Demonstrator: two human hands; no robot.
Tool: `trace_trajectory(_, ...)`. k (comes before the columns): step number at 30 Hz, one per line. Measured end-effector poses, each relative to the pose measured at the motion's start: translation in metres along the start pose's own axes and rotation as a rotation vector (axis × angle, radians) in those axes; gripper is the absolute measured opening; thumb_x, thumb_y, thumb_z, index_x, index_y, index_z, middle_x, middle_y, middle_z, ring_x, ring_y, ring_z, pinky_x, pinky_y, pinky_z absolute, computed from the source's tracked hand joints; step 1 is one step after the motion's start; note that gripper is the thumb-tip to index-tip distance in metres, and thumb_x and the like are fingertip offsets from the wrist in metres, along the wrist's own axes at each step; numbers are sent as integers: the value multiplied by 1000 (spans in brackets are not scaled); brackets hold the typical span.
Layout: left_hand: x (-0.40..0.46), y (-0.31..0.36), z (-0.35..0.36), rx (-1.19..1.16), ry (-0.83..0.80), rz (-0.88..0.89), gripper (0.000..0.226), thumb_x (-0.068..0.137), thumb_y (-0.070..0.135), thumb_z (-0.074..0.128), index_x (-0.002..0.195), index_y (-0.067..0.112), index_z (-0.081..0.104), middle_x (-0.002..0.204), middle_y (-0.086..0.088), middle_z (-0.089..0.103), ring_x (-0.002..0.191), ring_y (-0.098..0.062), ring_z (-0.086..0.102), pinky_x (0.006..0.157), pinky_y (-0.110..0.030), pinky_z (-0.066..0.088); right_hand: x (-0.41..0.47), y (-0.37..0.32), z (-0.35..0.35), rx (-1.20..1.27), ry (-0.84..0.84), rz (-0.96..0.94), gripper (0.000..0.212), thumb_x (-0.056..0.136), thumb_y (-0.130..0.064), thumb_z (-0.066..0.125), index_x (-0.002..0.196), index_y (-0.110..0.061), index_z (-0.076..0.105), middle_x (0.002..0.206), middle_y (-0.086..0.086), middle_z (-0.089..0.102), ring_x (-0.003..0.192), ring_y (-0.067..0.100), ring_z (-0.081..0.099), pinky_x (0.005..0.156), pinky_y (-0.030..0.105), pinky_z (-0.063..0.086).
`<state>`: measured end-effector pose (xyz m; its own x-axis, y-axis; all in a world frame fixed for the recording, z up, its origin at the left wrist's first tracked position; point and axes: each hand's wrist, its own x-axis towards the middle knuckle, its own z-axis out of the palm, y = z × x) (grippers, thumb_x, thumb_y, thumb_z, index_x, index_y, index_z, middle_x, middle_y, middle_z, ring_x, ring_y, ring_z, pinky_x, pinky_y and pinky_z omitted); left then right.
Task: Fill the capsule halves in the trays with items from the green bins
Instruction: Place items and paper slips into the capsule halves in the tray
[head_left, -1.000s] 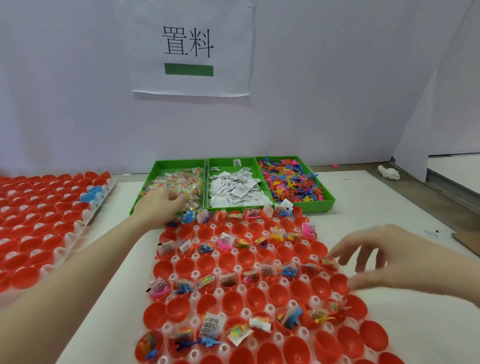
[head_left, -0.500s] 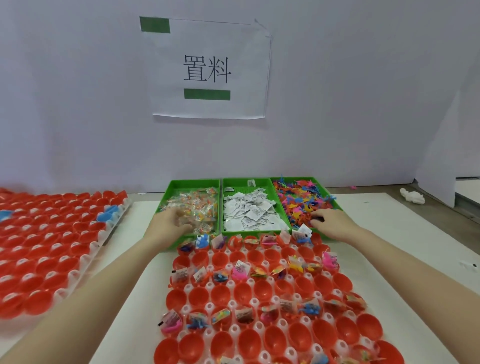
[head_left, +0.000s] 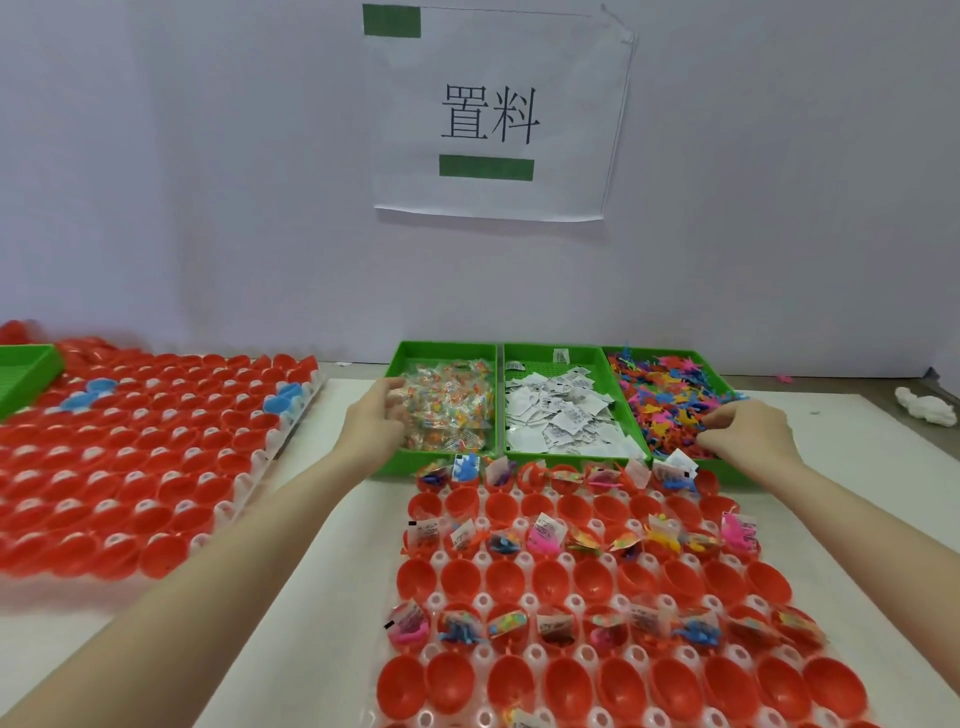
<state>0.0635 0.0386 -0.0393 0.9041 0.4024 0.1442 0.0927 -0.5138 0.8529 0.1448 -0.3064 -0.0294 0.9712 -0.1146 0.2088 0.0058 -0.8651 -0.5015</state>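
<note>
I saw left hand (head_left: 376, 418) curled on packets in left green bin (head_left: 400, 364), right hand (head_left: 748, 428) pinching toys in right green bin (head_left: 714, 371), capsule tray (head_left: 483, 558) below.

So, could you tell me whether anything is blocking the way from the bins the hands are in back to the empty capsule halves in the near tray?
Nothing visible does. The left hand is in the bin of clear packets, the right hand in the bin of coloured toys, and the tray's empty red halves lie directly below, open-topped.
</note>
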Motion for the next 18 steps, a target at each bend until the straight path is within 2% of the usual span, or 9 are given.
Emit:
trace_trajectory(2,0,-1,2,16,-1,32,52,91,-11,39,138,10,38,139,-15,45,119,-29,51,60,-16,44,1,0,-3,15,-52,-19,27,73,-6,73,99,-1,71,107,15,67,104,29,58,85,32,43)
trace_trajectory(4,0,-2,2,44,23,75,46,94,-5,40,137,10,41,138,-15,48,117,-30,53,62,-19,46,1,2,-6,6,-61,-49,19,74,-3,72,93,0,73,102,16,69,98,28,60,81,29,41)
trace_trajectory(9,-2,-4,2,98,84,155,23,92,4,53,113,5,62,112,-13,66,96,-19,61,67,-12,46,-1,0,-7,-45,152,-113,11,85,-11,64,88,-6,73,95,12,70,90,28,59,71,32,42)
trace_trajectory(10,-3,-4,2,89,73,168,20,91,5,55,109,5,64,109,-12,67,97,-19,62,72,-10,47,-2,-4,-7,-20,188,-131,10,87,-11,60,89,-8,70,95,9,69,86,26,58,69,31,41)
trace_trajectory(11,-4,-4,2,90,60,185,18,90,7,56,105,6,66,109,-10,68,104,-20,60,87,-15,47,-3,-12,-5,45,191,-147,9,89,-9,56,90,-9,65,94,7,66,80,25,57,66,31,40)
trace_trajectory(12,-5,-5,2,114,60,209,17,90,9,57,103,7,67,109,-7,68,115,-21,55,106,-31,36,-3,-21,-4,126,157,-164,8,90,-6,52,90,-10,59,92,6,64,72,24,57,62,32,41)
trace_trajectory(14,-6,-5,2,171,102,261,17,91,11,57,102,8,69,112,-4,67,131,-19,38,115,-41,7,-4,-40,1,188,35,-220,16,91,0,43,90,-13,53,91,7,61,58,19,52,53,29,40)
trace_trajectory(16,-8,-2,2,137,149,309,19,91,9,55,104,8,69,113,-5,67,130,-21,41,109,-29,20,-4,-56,6,80,-112,-272,21,91,-2,37,90,-10,56,97,9,63,58,15,50,53,27,38)
trace_trajectory(18,-13,2,1,50,167,327,21,91,6,54,108,6,67,110,-6,67,112,-22,57,93,-20,39,-5,-65,10,-102,-226,-298,24,89,-10,41,93,0,63,94,10,66,67,19,53,60,28,40)
